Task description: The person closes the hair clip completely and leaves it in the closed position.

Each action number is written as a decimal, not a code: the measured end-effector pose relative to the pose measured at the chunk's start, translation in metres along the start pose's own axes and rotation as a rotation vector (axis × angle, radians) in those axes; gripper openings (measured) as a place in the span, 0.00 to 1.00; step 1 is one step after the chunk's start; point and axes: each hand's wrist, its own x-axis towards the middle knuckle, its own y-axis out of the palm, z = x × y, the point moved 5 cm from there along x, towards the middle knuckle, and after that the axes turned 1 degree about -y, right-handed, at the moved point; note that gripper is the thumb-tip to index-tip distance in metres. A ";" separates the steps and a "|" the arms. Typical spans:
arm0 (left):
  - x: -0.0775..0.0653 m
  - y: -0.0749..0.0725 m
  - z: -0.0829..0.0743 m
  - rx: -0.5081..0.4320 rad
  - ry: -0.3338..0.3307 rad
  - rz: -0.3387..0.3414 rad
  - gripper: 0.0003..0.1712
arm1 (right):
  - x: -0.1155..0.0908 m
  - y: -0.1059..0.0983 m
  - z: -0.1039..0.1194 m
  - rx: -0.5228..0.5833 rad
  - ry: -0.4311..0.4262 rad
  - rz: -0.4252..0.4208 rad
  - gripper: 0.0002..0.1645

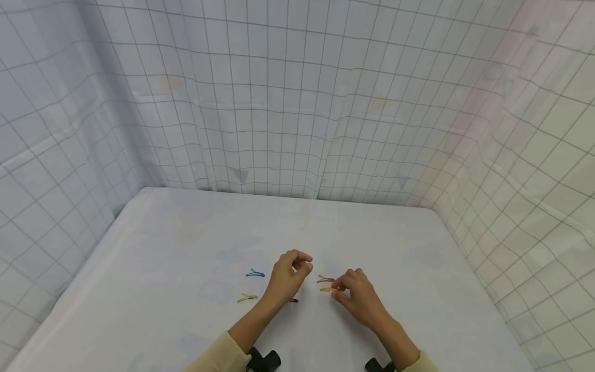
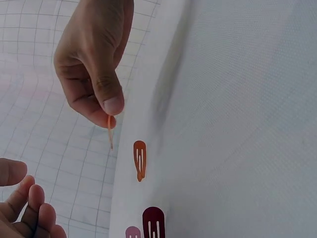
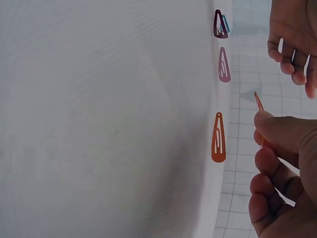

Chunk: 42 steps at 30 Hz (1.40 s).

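My right hand [image 1: 358,297] pinches a light orange snap hair clip [image 3: 259,103] between thumb and index finger, held up off the table in both wrist views. Just beyond it lies a darker orange hair clip [image 1: 325,279]. My left hand [image 1: 288,276] hovers to the left with bent fingers, thumb and index fingertips apart and nothing between them. Under the left wrist a dark maroon hair clip [image 1: 293,300] shows in part. A pink hair clip [image 3: 224,64] lies near the maroon one in the right wrist view; in the head view it is hidden.
Farther left on the white table [image 1: 186,237] lie a blue hair clip [image 1: 255,273] and a yellow-green hair clip [image 1: 247,297]. A white checked curtain [image 1: 279,103] hangs around the table's back and both sides.
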 end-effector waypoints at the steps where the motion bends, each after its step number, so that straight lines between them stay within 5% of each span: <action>1: 0.000 -0.001 0.000 -0.006 0.001 -0.010 0.07 | 0.000 0.002 -0.001 0.000 0.019 0.025 0.09; 10: -0.001 -0.001 0.002 -0.014 -0.026 -0.012 0.07 | -0.001 0.017 -0.008 -0.045 0.097 0.195 0.07; 23: -0.003 0.000 0.003 -0.027 -0.033 0.015 0.06 | -0.002 0.025 -0.007 -0.025 0.087 0.287 0.06; 42: -0.003 0.000 0.005 0.003 -0.019 0.024 0.07 | 0.006 0.015 -0.014 -0.012 0.131 0.250 0.08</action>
